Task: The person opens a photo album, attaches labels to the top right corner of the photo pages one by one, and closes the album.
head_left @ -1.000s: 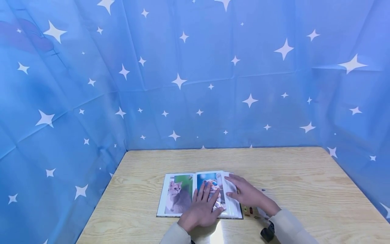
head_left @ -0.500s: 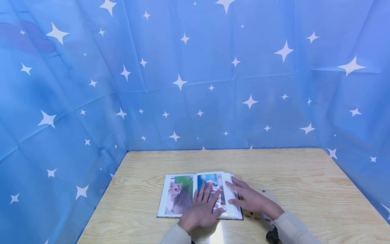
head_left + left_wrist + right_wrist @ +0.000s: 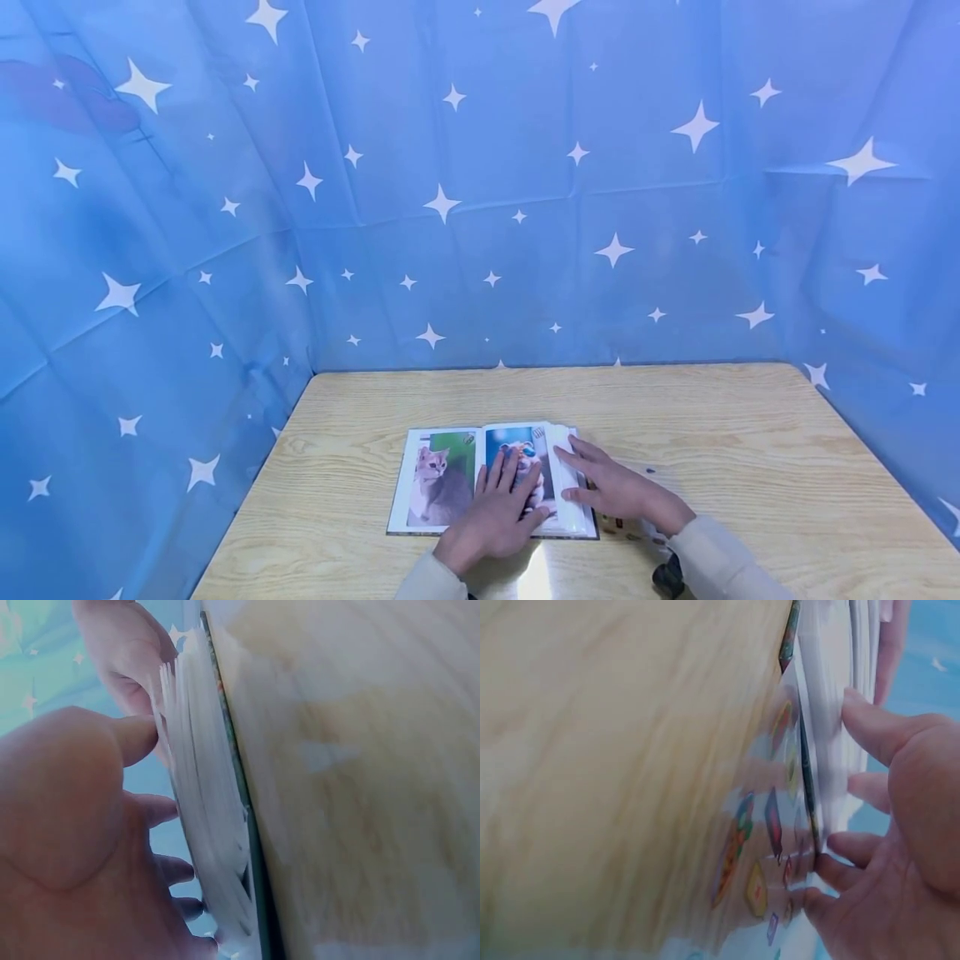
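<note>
A photo album (image 3: 399,492) lies open on the table, its left page showing a photo of a cat (image 3: 438,483). Across the photo on the right page (image 3: 542,446), which the hand partly covers, my left hand (image 3: 491,512) rests with fingers spread. My right hand (image 3: 622,487) is at the album's right edge, thumb and fingertips touching the fanned page edges (image 3: 832,735); its fingers are extended. In the left wrist view, the thick stack of pages (image 3: 199,772) shows edge-on beside the left thumb.
A clear sheet of small colourful stickers (image 3: 756,889) lies on the table (image 3: 330,467) beside the album, partly under the right hand and wrist. A blue curtain with white stars (image 3: 480,167) hangs behind the table and down its sides.
My right hand has shifted slightly right along the album's edge, baring more of the page margin, then stayed nearly still. The left hand remains on the right page.
</note>
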`<state>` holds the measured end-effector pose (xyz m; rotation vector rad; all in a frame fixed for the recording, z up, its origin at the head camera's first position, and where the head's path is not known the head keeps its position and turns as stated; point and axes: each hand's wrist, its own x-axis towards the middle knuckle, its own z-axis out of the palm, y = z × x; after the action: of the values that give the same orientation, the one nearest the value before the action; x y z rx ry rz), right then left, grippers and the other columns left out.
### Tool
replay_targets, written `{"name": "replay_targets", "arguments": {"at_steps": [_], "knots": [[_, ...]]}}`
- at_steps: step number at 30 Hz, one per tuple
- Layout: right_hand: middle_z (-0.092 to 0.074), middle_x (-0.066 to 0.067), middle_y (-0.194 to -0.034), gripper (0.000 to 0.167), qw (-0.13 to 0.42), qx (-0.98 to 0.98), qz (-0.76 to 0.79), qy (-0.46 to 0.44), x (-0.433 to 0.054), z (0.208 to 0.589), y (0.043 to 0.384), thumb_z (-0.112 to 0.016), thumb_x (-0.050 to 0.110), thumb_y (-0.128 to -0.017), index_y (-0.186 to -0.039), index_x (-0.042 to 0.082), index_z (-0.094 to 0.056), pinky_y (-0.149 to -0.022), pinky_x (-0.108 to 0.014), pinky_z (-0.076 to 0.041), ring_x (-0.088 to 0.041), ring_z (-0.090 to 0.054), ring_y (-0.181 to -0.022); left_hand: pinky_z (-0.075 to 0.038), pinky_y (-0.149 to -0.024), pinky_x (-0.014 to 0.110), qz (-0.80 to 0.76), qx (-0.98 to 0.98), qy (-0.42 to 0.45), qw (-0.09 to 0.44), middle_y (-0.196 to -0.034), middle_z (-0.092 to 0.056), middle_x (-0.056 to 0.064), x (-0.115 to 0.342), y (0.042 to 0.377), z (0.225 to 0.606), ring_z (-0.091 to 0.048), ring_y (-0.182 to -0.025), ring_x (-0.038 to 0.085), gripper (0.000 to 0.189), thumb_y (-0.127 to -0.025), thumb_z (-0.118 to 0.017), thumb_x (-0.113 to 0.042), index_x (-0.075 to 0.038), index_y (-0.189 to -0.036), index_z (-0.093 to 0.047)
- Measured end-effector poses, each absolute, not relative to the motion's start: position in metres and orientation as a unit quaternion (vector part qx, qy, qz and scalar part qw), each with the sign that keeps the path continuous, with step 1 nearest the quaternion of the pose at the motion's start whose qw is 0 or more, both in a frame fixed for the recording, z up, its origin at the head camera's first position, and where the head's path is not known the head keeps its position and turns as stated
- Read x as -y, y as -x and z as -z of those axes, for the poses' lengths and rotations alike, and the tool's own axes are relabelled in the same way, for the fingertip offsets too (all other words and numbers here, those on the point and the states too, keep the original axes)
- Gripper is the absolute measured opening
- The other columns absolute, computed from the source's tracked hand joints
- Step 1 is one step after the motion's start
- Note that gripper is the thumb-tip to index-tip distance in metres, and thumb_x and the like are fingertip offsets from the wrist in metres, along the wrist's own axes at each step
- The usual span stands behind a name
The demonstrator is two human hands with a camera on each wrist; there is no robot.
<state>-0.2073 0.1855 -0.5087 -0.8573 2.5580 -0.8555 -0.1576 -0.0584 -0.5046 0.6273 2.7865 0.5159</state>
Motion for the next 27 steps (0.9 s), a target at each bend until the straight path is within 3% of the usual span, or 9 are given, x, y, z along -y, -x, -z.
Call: {"name": "replay_targets", "arguments": {"at_steps": [5,11,15,19,24,27], "knots": [[-0.013,-0.032,-0.159,0.072,0.161,-0.892,0.301,0.297,-0.186,0.508,0.208,-0.055,0.042,-0.100,-0.155,0.004,-0.029,-0.110,-0.067,-0.028,-0.053,-0.017,-0.144,-0.010,-0.119,0.061,-0.218,-0.944,-0.226,0.097,-0.165,-0.009,0.018,0.064,0.159,0.507,-0.005,-0.152,0.035,0.064,-0.104,-0.030,-0.056,-0.023,-0.159,-0.024],[-0.010,-0.032,-0.160,0.073,0.168,-0.887,0.313,0.295,-0.186,0.508,0.208,-0.056,0.043,-0.100,-0.156,0.004,-0.028,-0.110,-0.068,-0.026,-0.053,-0.015,-0.144,-0.025,-0.114,0.064,-0.277,-0.936,-0.210,0.059,-0.162,-0.020,0.021,0.084,0.160,0.506,-0.021,-0.147,0.042,0.064,-0.102,-0.045,-0.046,-0.019,-0.158,-0.028],[-0.009,-0.032,-0.160,0.073,0.174,-0.883,0.321,0.294,-0.186,0.507,0.208,-0.056,0.042,-0.100,-0.156,0.004,-0.027,-0.109,-0.069,-0.025,-0.053,-0.013,-0.145,-0.029,-0.111,0.065,-0.309,-0.934,-0.177,0.039,-0.161,-0.025,0.019,0.103,0.163,0.505,-0.028,-0.145,0.043,0.068,-0.100,-0.054,-0.042,-0.019,-0.158,-0.027],[-0.009,-0.030,-0.161,0.073,0.176,-0.884,0.321,0.292,-0.186,0.508,0.208,-0.056,0.042,-0.100,-0.156,0.006,-0.027,-0.110,-0.068,-0.025,-0.052,-0.012,-0.146,-0.027,-0.113,0.062,-0.339,-0.928,-0.156,-0.014,-0.154,-0.038,0.021,0.125,0.166,0.504,-0.035,-0.141,0.043,0.064,-0.099,-0.059,-0.031,-0.011,-0.154,-0.035],[-0.010,-0.030,-0.161,0.074,0.171,-0.884,0.321,0.293,-0.186,0.510,0.208,-0.056,0.043,-0.099,-0.156,0.006,-0.027,-0.110,-0.068,-0.026,-0.052,-0.014,-0.145,-0.035,-0.109,0.061,-0.374,-0.921,-0.092,-0.063,-0.142,-0.050,0.024,0.154,0.167,0.505,-0.045,-0.132,0.044,0.054,-0.097,-0.060,-0.017,-0.003,-0.146,-0.044],[-0.010,-0.030,-0.161,0.074,0.170,-0.885,0.321,0.291,-0.187,0.510,0.208,-0.056,0.044,-0.099,-0.156,0.006,-0.028,-0.110,-0.068,-0.025,-0.052,-0.014,-0.145,-0.045,-0.100,0.059,-0.388,-0.917,-0.043,-0.081,-0.134,-0.055,0.026,0.171,0.167,0.505,-0.053,-0.122,0.042,0.049,-0.098,-0.059,-0.013,0.000,-0.143,-0.046]]}}
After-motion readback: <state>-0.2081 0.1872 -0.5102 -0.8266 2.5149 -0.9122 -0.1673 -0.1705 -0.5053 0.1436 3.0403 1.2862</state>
